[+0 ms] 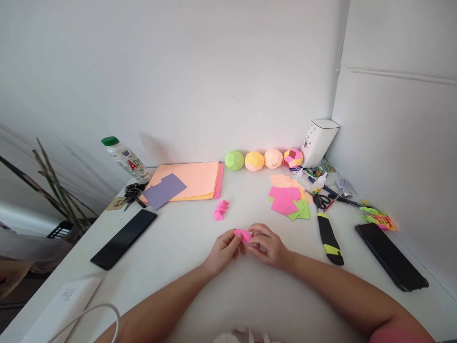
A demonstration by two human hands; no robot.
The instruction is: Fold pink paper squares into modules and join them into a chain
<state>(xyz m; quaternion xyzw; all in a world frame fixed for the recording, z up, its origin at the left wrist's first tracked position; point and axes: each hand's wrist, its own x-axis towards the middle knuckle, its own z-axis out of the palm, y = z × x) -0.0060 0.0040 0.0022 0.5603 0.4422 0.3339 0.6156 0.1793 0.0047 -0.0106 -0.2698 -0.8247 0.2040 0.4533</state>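
Observation:
Between my fingertips is a small folded piece of pink paper (243, 235), held just above the white table. My left hand (227, 247) pinches its left side, thumb on top. From the right, my right hand (269, 245) grips the other end between thumb and fingers. Several folded pink paper units (220, 210) lie on the table beyond my left hand. A stack of pink paper pieces (285, 199) rests farther off to the right, over green pieces (303, 210) and beside peach ones (283, 180).
Paper balls (254, 161) line the wall. Coloured sheets (189, 178) with a purple piece (164, 189) lie left, near a bottle (126, 159) and a black phone (124, 239). A cutter knife (329, 238), scissors (323, 202), glue bottle (319, 183) and dark phone (392, 257) are right.

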